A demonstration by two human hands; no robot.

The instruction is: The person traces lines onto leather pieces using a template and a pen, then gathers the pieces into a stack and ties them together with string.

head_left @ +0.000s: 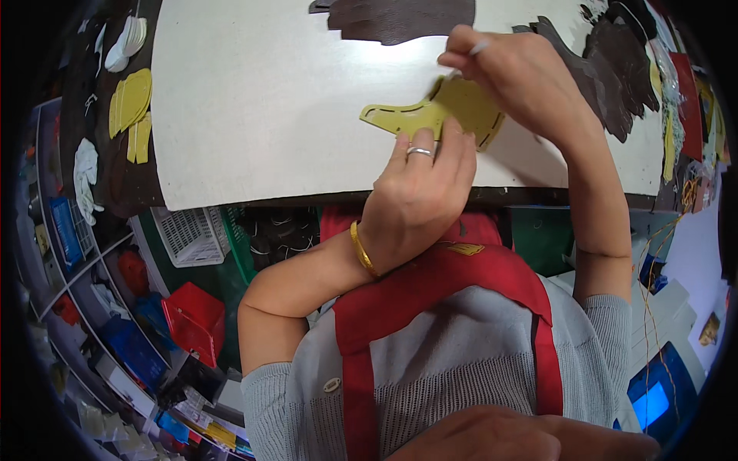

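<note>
A yellow pattern template (415,117) with dark slots along its edges lies on the white work board (254,107). My left hand (419,177) rests on its near side, fingers stretched out and fingertips pressing it down. Over the template's far right part is my right hand (519,73), closed in a pinch around a slim pen-like tool (480,47). Only a short pale piece of that tool shows above the fingers. The tool's tip is near the template's far edge, but I cannot tell whether it touches.
Dark brown leather pieces (403,19) lie at the board's far edge, and more dark pieces (615,77) are piled at the right. Stacked yellow templates (131,104) and a white glove (86,173) are at the left. A white basket (191,234) stands below the table edge.
</note>
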